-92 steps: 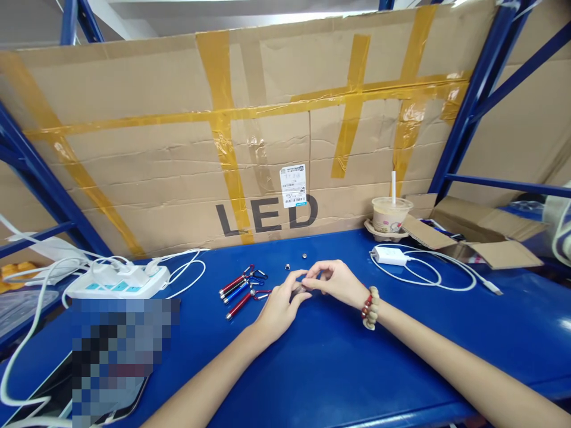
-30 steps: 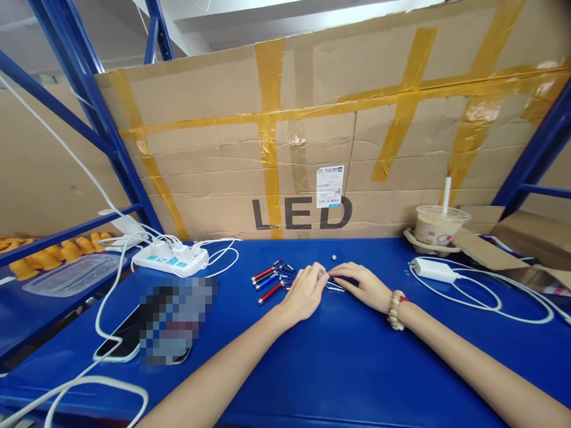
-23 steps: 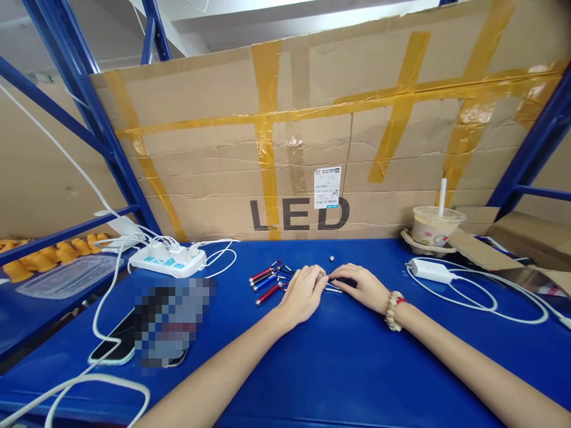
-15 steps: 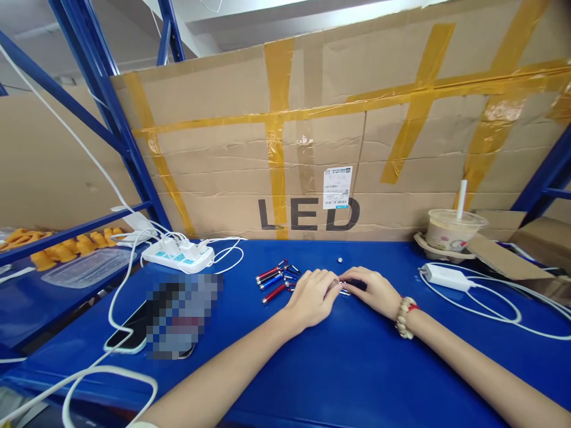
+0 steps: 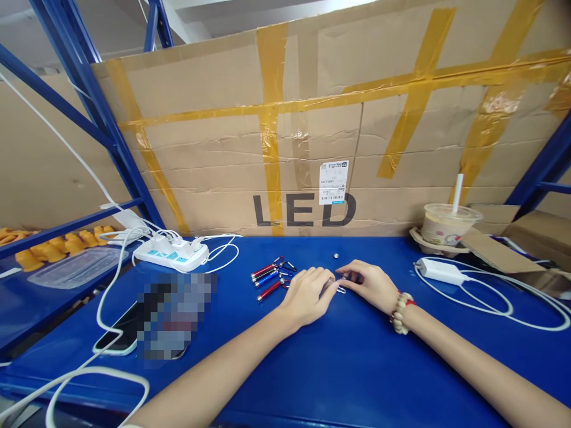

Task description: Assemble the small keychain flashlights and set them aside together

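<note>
My left hand [image 5: 307,295] is closed round what looks like a silver keychain flashlight, mostly hidden by the fingers. Its silver carabiner clip [image 5: 341,290] pokes out towards my right hand. My right hand [image 5: 370,286], with a beaded bracelet at the wrist, has thumb and fingers pinched together just right of the left. Whatever it holds is too small and hidden to name. Beside my left hand lie a red flashlight [image 5: 270,291], a blue flashlight [image 5: 266,279] and others with clips. Beyond the hands sits a small silver round piece [image 5: 336,255].
A white power strip [image 5: 172,255] with cables and a phone [image 5: 118,333] beside a blurred-out item are at left. At right, a drink cup [image 5: 448,226] stands in a carton holder near a white charger [image 5: 444,271]. A large cardboard sheet [image 5: 214,154] backs the blue table [image 5: 352,368].
My hands have drawn slightly apart, opening a small gap between the fingertips. The whole view has shifted a little as the camera moved.
</note>
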### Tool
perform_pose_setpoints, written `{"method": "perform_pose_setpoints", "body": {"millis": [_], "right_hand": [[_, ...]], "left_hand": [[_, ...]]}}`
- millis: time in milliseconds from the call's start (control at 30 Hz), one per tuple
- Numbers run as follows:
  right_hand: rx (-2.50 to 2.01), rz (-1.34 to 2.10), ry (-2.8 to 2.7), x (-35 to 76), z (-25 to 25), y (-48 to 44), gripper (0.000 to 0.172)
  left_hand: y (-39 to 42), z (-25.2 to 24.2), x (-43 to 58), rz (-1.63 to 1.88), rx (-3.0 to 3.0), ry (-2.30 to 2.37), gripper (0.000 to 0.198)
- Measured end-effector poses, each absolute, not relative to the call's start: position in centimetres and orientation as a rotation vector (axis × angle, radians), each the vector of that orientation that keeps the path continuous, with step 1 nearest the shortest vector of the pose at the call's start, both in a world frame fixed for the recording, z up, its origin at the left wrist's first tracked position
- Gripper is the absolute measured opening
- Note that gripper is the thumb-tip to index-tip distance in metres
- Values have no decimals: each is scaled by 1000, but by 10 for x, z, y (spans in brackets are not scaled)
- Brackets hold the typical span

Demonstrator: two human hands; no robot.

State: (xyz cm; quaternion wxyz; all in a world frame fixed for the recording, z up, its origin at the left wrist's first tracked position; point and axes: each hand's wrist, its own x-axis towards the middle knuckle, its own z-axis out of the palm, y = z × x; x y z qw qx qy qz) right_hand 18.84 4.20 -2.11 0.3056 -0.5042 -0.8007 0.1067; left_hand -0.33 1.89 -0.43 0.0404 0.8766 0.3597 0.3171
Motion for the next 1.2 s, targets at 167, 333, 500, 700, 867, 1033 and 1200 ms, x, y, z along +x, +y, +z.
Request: {"method": "perform_pose_setpoints", "body": {"millis": [167, 333, 500, 700, 867, 1033, 1200], "right_hand": [[-1337, 260, -2102, 186, -19, 42, 27], [-1315, 218, -2059, 184, -16, 40, 25], [-1306, 184, -2027, 185, -12, 37, 24], [-1288, 229, -1950, 185, -10, 36, 20], [-1301, 650, -1636, 182, -8, 37, 31], [-1219, 1062, -1300, 177, 1, 32, 34], [-1124, 1272, -1070, 172, 9, 24, 40]], "left_hand": [[20, -5, -3, 968, 2683, 1089, 23], [21, -7, -3, 960, 2686, 1092, 21], [22, -8, -4, 922, 2684, 1101, 20], [22, -6, -4, 872, 2601, 1125, 18], [21, -4, -5, 844, 2539, 1168, 18], [22, -5, -5, 875, 2443, 1128, 14], [23, -5, -5, 853, 2351, 1085, 13]]}}
